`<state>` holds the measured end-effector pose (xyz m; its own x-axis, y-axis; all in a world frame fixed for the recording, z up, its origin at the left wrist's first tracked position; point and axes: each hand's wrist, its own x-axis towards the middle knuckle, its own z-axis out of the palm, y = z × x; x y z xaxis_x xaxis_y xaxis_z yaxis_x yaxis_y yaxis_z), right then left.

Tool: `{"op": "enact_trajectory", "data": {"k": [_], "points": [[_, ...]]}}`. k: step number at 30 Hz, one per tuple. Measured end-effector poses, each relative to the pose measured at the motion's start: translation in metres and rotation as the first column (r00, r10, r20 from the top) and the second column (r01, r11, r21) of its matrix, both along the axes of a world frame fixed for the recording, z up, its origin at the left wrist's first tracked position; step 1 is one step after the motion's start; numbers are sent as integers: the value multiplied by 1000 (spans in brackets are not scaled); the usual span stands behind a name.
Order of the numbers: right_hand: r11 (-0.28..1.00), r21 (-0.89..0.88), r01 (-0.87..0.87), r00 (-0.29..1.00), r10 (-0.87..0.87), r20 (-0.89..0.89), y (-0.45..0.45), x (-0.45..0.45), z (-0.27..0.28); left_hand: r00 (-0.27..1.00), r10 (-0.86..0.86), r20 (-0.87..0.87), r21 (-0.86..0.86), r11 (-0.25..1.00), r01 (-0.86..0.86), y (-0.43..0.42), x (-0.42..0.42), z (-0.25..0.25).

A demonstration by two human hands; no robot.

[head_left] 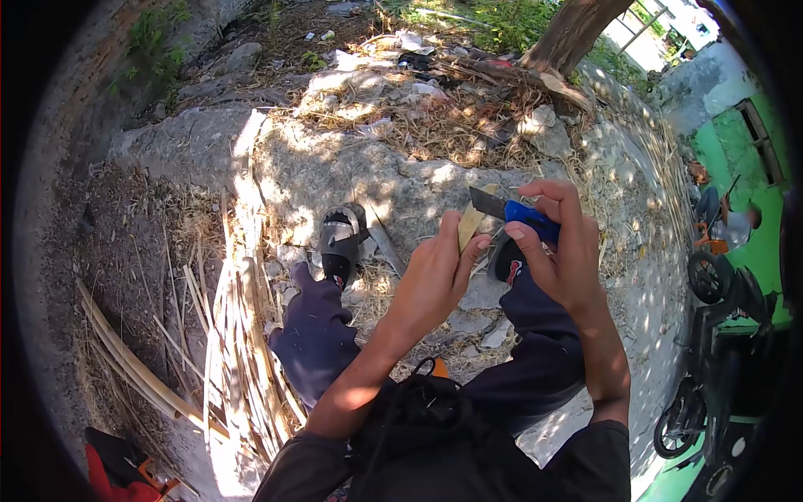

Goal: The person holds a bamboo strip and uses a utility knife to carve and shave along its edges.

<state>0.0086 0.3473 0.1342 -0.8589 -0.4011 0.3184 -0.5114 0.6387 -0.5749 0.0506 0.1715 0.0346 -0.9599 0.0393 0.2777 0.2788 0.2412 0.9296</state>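
In the head view my left hand (435,272) is closed around a short flat strip of pale wood or bamboo (472,224), its upper end sticking out between thumb and fingers. My right hand (562,247) grips a utility knife (531,221) with a blue handle. The knife's dark blade (486,202) points left and lies against or just over the top of the strip; whether it touches I cannot tell. Both hands are raised in front of my body, above my knees. The lower part of the strip is hidden in my left hand.
Long split bamboo strips (242,360) lie in a pile at my left. Thicker curved poles (134,364) rest beside it. A tree trunk (573,38) stands ahead. At the far right are a motorcycle (723,335) and a seated person (732,226) by a green wall.
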Motion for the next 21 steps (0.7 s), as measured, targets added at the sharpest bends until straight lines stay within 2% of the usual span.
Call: {"op": "enact_trajectory", "data": {"k": [2, 3, 5, 9, 15, 16, 17, 18, 19, 21], "points": [[994, 77, -79, 967, 96, -238, 5, -5, -16, 997, -21, 69, 13, 1000, 20, -5, -1, 1], [993, 87, -84, 965, 103, -240, 4, -5, -16, 998, -16, 66, 22, 1000, 15, -6, -2, -1], [962, 245, -120, 940, 189, -285, 4, -5, -17, 999, -33, -2, 26, 999, 33, -5, -3, -6], [949, 298, -107, 938, 196, -287, 2, -7, -17, 999, -24, -49, 32, 999, 25, -5, -1, -4], [969, 234, -78, 892, 173, -417, -3, -13, -22, 1000, -20, -12, 48, 999, 20, -4, -3, 3], [969, 236, -77, 893, 172, -417, -2, -17, -22, 998, -31, 63, 35, 999, 29, -5, -2, 8], [987, 159, 24, 897, 49, -439, 1, -24, -21, 990, -42, 137, 23, 999, 39, -6, -1, 11], [989, 81, 124, 888, -74, -453, 4, -30, -19, 990, -43, 136, 25, 999, 40, -3, 2, 9], [989, 83, 125, 887, -73, -456, 13, -36, -12, 991, -63, 116, 42, 997, 58, 1, 7, 6], [916, 85, 391, 896, -359, -260, 31, -44, 5, 992, -88, 88, 56, 995, 83, 0, 8, 7]]}}
